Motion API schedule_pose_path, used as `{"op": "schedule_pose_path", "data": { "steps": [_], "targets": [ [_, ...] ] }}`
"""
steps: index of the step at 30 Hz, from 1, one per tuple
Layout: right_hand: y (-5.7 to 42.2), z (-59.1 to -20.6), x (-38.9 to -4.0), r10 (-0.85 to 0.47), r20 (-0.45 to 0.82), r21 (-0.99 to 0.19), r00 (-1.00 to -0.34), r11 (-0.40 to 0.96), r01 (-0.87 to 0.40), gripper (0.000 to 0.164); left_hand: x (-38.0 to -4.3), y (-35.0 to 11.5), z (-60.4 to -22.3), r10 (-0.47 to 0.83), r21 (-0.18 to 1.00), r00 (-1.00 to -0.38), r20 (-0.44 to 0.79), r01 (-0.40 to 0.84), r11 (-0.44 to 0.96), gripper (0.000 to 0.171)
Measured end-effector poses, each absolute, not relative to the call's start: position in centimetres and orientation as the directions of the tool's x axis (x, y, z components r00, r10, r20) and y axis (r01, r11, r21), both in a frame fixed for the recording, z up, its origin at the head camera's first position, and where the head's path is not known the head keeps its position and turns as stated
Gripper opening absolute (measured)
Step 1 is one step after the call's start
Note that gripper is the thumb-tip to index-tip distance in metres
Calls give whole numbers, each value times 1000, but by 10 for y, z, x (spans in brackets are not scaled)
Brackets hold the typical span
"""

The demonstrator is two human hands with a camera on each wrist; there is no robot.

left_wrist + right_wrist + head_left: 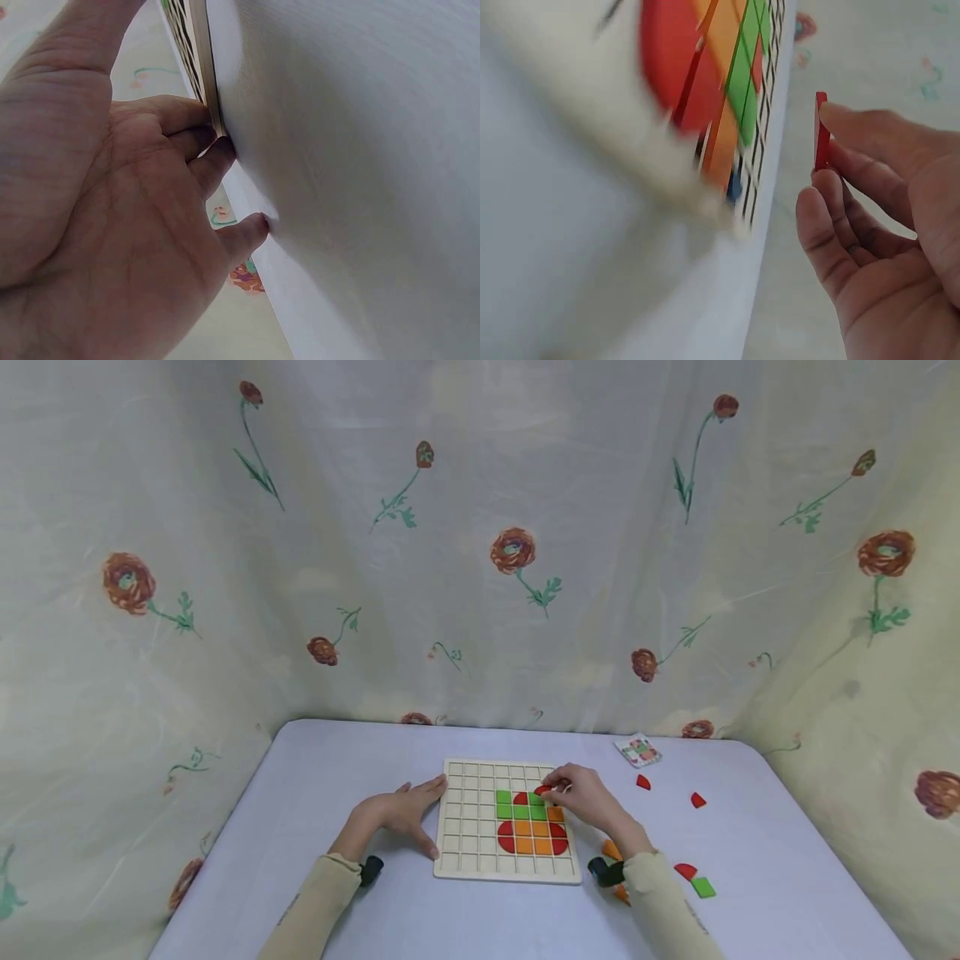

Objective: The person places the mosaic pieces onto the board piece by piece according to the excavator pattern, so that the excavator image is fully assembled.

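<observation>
A pale wooden grid board (471, 866) lies on the table, partly filled with green, orange and red tiles. My left hand (400, 814) is spread at its left side, thumb and fingertips touching the edge. In the left wrist view, that hand's fingers (214, 161) rest along the board's side. My right hand (591, 795) pinches a red quarter-circle tile (821, 135) between thumb and fingers, over the upper right of the board. Below it on the grid are green squares (504, 812), an orange block (533, 837) and red rounded pieces (506, 837) on both sides of it.
Loose red quarter-circles (642, 782) lie right of the board, with a green square (702, 887) nearer the front. Orange pieces (611, 849) are partly hidden under the right wrist. A small patterned card (638, 750) lies at the back right. A flowered curtain (465, 568) hangs behind the table.
</observation>
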State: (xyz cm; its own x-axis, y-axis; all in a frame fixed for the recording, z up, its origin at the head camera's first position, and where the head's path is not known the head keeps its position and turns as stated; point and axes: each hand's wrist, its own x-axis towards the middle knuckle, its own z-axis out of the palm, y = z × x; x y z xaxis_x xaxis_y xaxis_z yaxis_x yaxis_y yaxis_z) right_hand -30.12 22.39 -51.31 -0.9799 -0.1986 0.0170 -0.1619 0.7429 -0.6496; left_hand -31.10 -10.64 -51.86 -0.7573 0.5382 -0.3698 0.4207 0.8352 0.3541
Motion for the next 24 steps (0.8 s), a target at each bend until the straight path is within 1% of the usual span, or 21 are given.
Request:
{"op": "schedule_pose_path", "data": {
  "steps": [6, 10, 19, 24],
  "targets": [
    [189, -522, -323, -242, 42, -644, -969, 735, -212, 11, -312, -107, -519, 539, 358, -757, -369, 420, 834, 124],
    [174, -529, -332, -251, 24, -649, -968, 732, -206, 11, -312, -106, -520, 535, 357, -758, -372, 416, 837, 123],
    [163, -536, -339, -258, 3, -640, -966, 742, -200, 9, -312, -106, -520, 531, 368, -759, -377, 404, 838, 123],
    [162, -536, -344, -232, -54, -681, -971, 720, -134, 11, -313, -107, -521, 530, 364, -759, -378, 404, 839, 123]
  ]
}}
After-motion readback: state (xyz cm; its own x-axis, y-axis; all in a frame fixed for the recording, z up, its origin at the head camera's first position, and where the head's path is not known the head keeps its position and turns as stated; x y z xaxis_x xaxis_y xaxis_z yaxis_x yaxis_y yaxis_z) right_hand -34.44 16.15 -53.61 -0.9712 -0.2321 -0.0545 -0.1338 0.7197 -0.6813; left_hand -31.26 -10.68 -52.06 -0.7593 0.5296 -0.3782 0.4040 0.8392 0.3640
